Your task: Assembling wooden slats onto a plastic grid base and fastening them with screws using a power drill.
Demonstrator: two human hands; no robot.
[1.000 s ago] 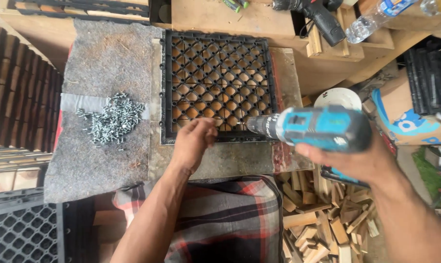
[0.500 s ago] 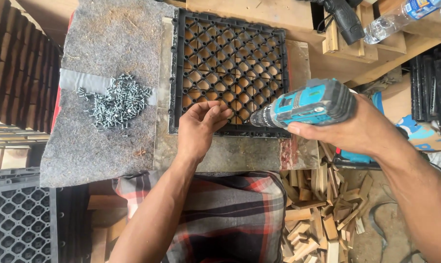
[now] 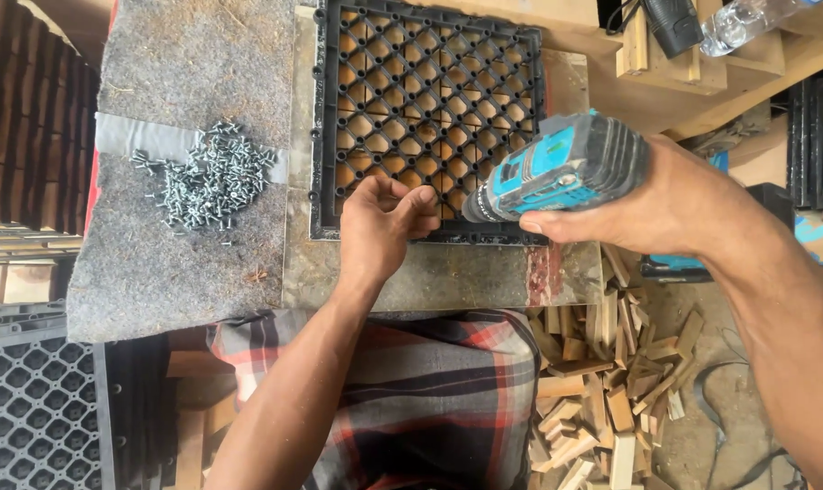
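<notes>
Two hands are working over the black lattice tile (image 3: 427,109) right now, and I'm watching it all from the head cam looking straight down. Right hand (image 3: 652,204) is wrapping its grip fully around the teal cordless drill (image 3: 556,168), with the nose of the drill pointing down and left at the tile's near edge. Left hand (image 3: 384,227) is resting on that same near edge, fingers (image 3: 411,201) curled in and pinched together just beside the drill tip; looks like they're pinching something tiny, but I honestly can't tell what, it's too small to make out. The tile is lying flat with wooden slats showing through its diamond holes, sitting on a worn stone-looking surface (image 3: 411,277) right in front of me. Left of it, a grey felt mat (image 3: 171,272) is carrying a loose pile of silver screws (image 3: 207,177), well apart from both hands, with a strip of grey tape (image 3: 134,134) running under the pile. Below the hands, a plaid cloth (image 3: 438,399) is covering the lap. Lower right, a heap of wood offcuts (image 3: 602,399) is lying on the floor. Bottom left corner, another black lattice panel (image 3: 30,417) is showing, and up top right a clear plastic bottle (image 3: 747,18) is lying on wooden boards.
</notes>
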